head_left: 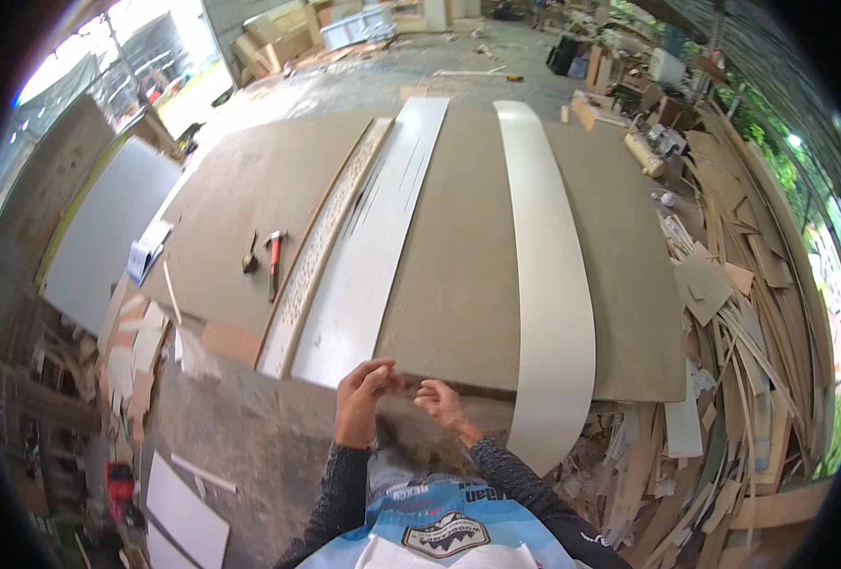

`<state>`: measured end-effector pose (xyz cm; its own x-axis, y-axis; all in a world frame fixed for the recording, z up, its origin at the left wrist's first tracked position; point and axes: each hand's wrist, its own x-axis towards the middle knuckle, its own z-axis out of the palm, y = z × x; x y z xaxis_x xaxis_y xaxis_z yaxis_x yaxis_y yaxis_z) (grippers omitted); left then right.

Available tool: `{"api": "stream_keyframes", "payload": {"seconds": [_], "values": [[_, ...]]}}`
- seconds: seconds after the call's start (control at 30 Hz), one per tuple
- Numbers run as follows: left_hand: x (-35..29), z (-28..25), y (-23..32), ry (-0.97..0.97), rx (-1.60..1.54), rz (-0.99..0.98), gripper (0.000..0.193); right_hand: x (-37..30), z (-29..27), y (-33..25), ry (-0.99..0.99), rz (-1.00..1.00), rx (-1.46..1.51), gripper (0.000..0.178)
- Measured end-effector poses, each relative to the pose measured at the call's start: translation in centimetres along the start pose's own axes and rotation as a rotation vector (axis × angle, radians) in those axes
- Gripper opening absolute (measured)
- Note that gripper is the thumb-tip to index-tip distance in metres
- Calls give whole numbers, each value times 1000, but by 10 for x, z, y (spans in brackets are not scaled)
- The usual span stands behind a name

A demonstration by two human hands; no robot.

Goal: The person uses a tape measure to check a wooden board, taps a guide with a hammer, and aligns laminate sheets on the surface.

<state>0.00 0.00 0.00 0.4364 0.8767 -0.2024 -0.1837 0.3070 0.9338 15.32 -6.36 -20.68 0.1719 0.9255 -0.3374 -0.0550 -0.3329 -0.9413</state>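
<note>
Showing, in the head view, what appears to be a pause between handlings of long panels: the left hand [361, 394] and right hand [444, 406] are near each other at the near edge of the broad grey-brown tabletop [458, 294]. Their fingers are bent; neither visibly grasps anything, though whether a small item is pinched cannot be told. The long, flat, glossy white board with dark streaks [361, 275] lies lengthwise on the tabletop, its near end beside the left hand. To its left lies a narrow, brown-edged, speckled strip [311, 261]; to its right, a smooth cream-white curved strip [555, 294] overhangs the near edge. The next move probably calls for spread fingers and an even edge grip. Hard to make out: the fingertips, whether the streaks are slots or marks, and the curved strip's near end, seemingly part-covered by the right sleeve [529, 488].
</note>
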Motion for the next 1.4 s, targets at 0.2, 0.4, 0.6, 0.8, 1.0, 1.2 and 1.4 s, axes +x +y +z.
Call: {"api": "stream_keyframes", "payload": {"seconds": [0.2,0.4,0.6,0.8,1.0,1.2,1.4], "values": [[52,-117,34,74,-97,11,26,78,117,-40,327,202,-250,77],[95,-221,33,290,-218,-44,20,98,136,-26,543,310,111,50],[133,-266,59,308,-240,-11,19,121,176,-69,767,276,361,38],[140,-243,54,239,-311,17,18,113,168,-128,945,162,30,47],[122,-269,79,464,-380,207,16,106,110,-114,983,-24,350,36],[88,-332,48,695,-186,75,16,57,35,-43,1065,-1,372,26],[117,-338,-9,668,232,-19,25,45,-11,-1,1273,73,-253,36]]}}
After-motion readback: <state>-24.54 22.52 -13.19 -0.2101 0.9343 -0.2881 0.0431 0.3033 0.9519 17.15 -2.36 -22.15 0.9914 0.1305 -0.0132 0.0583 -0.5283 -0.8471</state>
